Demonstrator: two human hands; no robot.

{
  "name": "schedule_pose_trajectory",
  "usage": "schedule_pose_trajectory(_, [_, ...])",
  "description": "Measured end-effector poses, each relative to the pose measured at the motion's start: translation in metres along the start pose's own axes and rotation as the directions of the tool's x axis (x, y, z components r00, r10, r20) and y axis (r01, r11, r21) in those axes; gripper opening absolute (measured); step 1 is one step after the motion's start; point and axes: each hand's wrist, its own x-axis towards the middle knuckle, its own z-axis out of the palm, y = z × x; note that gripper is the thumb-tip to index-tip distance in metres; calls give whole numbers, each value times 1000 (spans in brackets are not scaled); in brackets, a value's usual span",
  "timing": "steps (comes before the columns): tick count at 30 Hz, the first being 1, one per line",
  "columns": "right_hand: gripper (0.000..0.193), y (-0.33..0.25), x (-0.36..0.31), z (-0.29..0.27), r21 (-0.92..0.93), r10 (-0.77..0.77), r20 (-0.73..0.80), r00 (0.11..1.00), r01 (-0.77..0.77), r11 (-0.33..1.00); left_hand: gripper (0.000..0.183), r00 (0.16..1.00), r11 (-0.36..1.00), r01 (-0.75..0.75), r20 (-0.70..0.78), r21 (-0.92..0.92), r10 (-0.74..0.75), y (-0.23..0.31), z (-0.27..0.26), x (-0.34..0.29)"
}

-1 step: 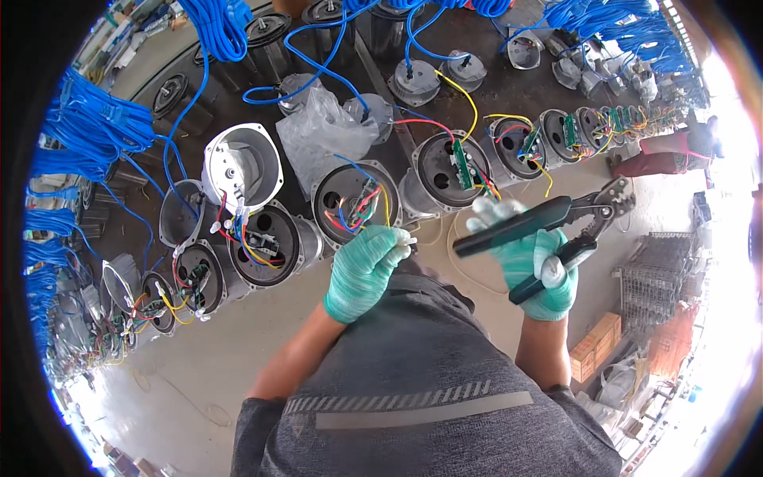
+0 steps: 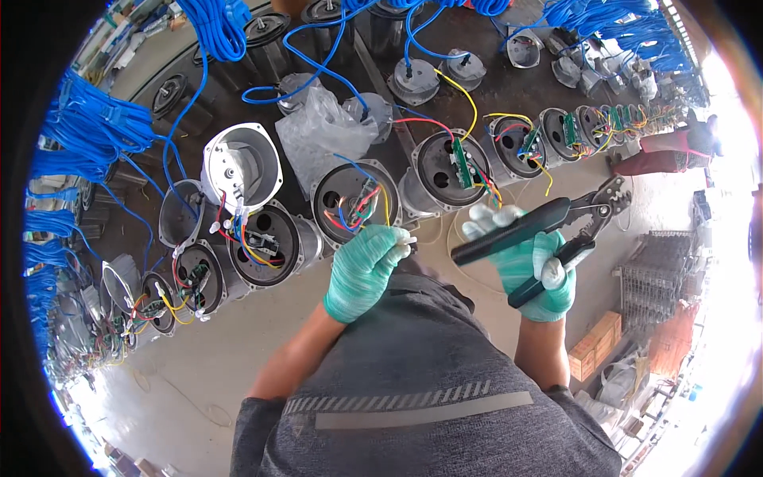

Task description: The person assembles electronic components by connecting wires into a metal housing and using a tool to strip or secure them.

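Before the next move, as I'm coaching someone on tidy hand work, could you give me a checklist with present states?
1. Left hand and right hand gloved: ok.
2. Crimping tool held: ok, in the right hand.
3. Its handles spread apart: ok.
4. Tool head clear of the left hand: ok, well off to the right.
5. What the left fingertips pinch: cannot tell, too small.
6. Nearest round housing, wires all inside: not ok, a blue wire pokes past the rim.

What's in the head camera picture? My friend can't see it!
A gloved right hand holds open black-handled pliers while the left hand pinches something tiny. Ahead, round metal housings with colourful wires form a row, with blue cables beyond.
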Motion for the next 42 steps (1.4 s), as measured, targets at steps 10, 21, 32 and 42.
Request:
schedule_pose_trajectory(10, [93, 26, -24, -17, -855, 249, -168, 954, -267, 444, 17, 1000, 995, 1, 18, 99, -2, 8, -6, 3])
schedule_pose_trajectory(21, [85, 66, -15, -2, -970, 305, -69, 950, -136, 204, 21, 999, 991, -29, -22, 127, 32, -2, 0, -3])
schedule_pose_trajectory(32, [67, 69, -12, -6, -984, 347, -74, 935, -125, 127, 24, 998, 989, 20, 52, 148, -28, 5, -5, -1])
schedule_pose_trajectory(42, [71, -7, 18, 8, -945, 502, 65, 862, -110, 310, 25, 1000, 997, -19, 17, 72, 17, 0, 1, -2])
